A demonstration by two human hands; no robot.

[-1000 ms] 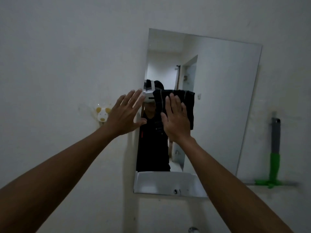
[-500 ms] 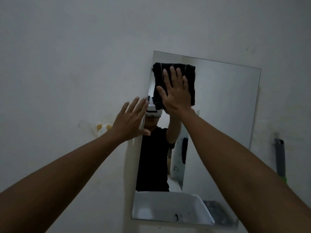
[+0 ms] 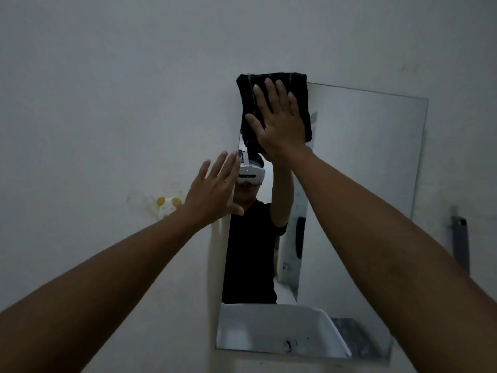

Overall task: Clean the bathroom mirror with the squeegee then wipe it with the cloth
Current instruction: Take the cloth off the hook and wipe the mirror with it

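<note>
Mirror [image 3: 363,184] wiping under way: left hand [image 3: 215,189], fingers spread and holding nothing, braces at the mirror's left edge for steadiness. Right hand [image 3: 279,122], fingers splayed flat, presses the black cloth [image 3: 301,87] over the mirror's top left corner; squeegee [image 3: 461,243] hangs on the wall beyond the right edge, evidently finished with.

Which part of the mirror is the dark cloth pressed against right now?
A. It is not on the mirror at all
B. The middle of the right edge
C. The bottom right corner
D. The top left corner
D: the right hand lies flat on the dark cloth, holding it over the top left corner of the mirror.
</note>
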